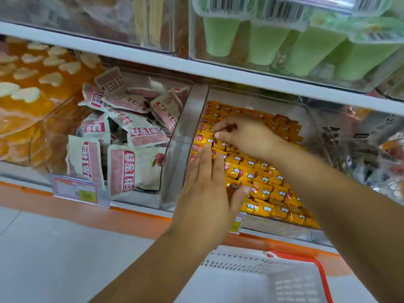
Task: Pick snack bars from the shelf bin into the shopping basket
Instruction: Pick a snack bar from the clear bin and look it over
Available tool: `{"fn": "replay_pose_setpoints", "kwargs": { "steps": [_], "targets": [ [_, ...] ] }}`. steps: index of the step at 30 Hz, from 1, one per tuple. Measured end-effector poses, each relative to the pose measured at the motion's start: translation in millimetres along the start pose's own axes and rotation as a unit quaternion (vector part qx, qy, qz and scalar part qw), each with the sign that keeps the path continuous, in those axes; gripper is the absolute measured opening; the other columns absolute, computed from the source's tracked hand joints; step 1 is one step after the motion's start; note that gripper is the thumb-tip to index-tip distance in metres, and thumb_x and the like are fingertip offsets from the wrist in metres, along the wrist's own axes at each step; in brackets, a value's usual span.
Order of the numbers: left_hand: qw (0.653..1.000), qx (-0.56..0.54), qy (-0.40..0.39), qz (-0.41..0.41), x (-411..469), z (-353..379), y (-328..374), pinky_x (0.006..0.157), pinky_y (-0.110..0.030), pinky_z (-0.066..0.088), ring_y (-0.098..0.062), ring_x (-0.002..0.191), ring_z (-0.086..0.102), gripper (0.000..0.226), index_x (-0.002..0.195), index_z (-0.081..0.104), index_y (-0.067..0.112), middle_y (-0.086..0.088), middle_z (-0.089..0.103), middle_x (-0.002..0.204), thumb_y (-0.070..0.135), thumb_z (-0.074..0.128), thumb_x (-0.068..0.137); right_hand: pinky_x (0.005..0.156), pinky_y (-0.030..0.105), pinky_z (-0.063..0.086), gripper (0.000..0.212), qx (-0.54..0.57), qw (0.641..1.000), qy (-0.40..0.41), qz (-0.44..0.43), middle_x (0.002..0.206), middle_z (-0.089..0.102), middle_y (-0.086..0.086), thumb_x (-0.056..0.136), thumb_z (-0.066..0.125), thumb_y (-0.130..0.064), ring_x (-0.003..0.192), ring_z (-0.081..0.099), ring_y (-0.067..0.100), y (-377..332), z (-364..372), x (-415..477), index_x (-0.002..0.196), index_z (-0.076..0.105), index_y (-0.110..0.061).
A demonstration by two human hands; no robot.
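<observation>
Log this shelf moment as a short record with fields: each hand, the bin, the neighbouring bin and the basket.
left hand: flat, fingers straight, lying on the yellow snack bars
right hand: farther back in the bin, fingers curled, pinching a bar
bin: clear shelf bin, bars packed in rows
neighbour bin: white and pink packets, to the left
basket: white shopping basket with orange handle, below the shelf; no bars seen in it
</observation>
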State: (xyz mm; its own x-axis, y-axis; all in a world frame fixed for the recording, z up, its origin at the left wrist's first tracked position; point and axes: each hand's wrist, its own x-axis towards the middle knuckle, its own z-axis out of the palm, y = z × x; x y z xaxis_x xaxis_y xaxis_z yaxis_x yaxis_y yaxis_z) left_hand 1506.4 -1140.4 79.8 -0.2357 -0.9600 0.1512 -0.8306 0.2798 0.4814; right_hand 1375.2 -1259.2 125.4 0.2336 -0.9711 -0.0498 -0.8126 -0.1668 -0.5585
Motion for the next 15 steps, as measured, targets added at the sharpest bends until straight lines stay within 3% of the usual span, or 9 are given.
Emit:
{"fn": "replay_pose_setpoints", "kwargs": {
  "steps": [4, 8, 11, 13, 15],
  "targets": [
    [0.998, 0.042, -0.051, -0.022, 13, 2, 2, 0.117, -0.031, -0.015, -0.016, 0.148, -0.023, 0.099, 0.156, -0.006, 0.014, -0.007, -0.020, 0.163, 0.076, 0.004, 0.079, 0.081, 0.019, 0.042, 0.030, -0.061, 0.997, -0.035, 0.020, 0.122, 0.064, -0.003, 0.092, 0.065, -0.034, 0.104, 0.057, 0.009, -7, 9, 11, 0.119, 0.067, -0.020],
    [0.993, 0.070, -0.090, -0.030, 15, 3, 3, 0.119, -0.034, -0.014, -0.020, 0.151, -0.017, 0.097, 0.157, -0.003, 0.013, -0.010, -0.013, 0.164, 0.072, 0.000, 0.079, 0.082, 0.027, 0.047, 0.016, -0.052, 0.998, -0.014, 0.010, 0.105, 0.069, -0.005, 0.094, 0.064, -0.031, 0.098, 0.061, 0.011, -8, 13, 9, 0.102, 0.071, -0.020],
    [0.992, 0.069, -0.095, -0.034, 16, 3, 3, 0.122, -0.036, -0.011, -0.020, 0.151, -0.016, 0.095, 0.157, -0.002, 0.014, -0.010, -0.011, 0.165, 0.072, 0.001, 0.082, 0.073, 0.028, 0.049, 0.014, 0.046, 0.999, 0.023, 0.016, 0.088, 0.064, -0.010, 0.095, 0.061, -0.032, 0.083, 0.064, 0.011, -5, 11, 0, 0.102, 0.067, -0.021],
    [0.994, 0.062, -0.082, -0.031, 16, 5, 2, 0.122, -0.036, -0.009, -0.020, 0.151, -0.013, 0.100, 0.157, 0.002, 0.015, -0.009, -0.007, 0.165, 0.075, -0.007, 0.077, 0.070, 0.028, 0.054, 0.010, 0.108, 0.993, 0.052, 0.022, 0.090, 0.065, -0.010, 0.096, 0.060, -0.032, 0.076, 0.068, 0.011, -5, 8, -7, 0.102, 0.064, -0.025],
    [0.997, 0.031, -0.064, -0.031, 14, 5, 1, 0.121, -0.034, -0.007, -0.018, 0.152, -0.008, 0.103, 0.157, 0.007, 0.017, -0.007, -0.001, 0.166, 0.076, -0.004, 0.074, 0.066, 0.017, 0.052, 0.005, 0.144, 0.985, 0.099, 0.011, 0.095, 0.067, -0.009, 0.096, 0.061, -0.030, 0.073, 0.069, 0.009, -6, 6, -16, 0.100, 0.063, -0.028]
  ]
}}
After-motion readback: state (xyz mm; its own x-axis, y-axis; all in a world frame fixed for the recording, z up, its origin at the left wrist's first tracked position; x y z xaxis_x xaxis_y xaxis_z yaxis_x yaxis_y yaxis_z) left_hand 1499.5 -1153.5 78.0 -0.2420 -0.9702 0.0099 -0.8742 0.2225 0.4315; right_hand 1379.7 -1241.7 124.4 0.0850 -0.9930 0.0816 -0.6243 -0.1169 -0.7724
